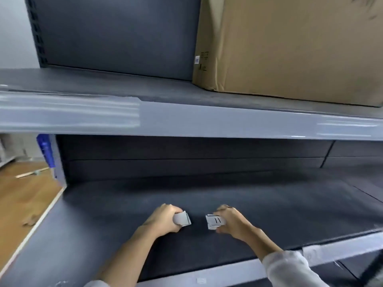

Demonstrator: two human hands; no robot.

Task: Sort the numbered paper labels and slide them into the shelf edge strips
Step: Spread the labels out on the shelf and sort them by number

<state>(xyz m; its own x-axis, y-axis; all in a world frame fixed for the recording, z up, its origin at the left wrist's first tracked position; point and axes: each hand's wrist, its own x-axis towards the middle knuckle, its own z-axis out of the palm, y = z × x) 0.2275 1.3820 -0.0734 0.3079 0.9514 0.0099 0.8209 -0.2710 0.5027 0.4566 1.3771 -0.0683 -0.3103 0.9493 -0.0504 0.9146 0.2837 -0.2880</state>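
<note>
We see both hands out over the dark lower shelf (269, 214), each with paper in it. The left hand (163, 217) grips a small stack of labels (182, 219), fingers curled round its near end, blank grey side up, stack fanned a little at the far corners. The right hand (230, 221) pinches a second bunch of labels (215, 221); top one reads "11" in black marker, with more slips showing under it. The two bunches sit apart, a gap of bare shelf between them, both low over the shelf; we cannot tell whether either touches it. Forearms are bare, with a pale sleeve (290, 268) on the right arm. The grey front edge strip of the lower shelf (207, 276) runs under the arms, with a small white slip (201, 280) in it, writing too blurred to read. The upper shelf's edge strip (207, 121) crosses mid-frame and looks glossy on the left. A cardboard box (290, 48) stands on the upper shelf at right. Wooden floor (20, 193) shows at left.
</note>
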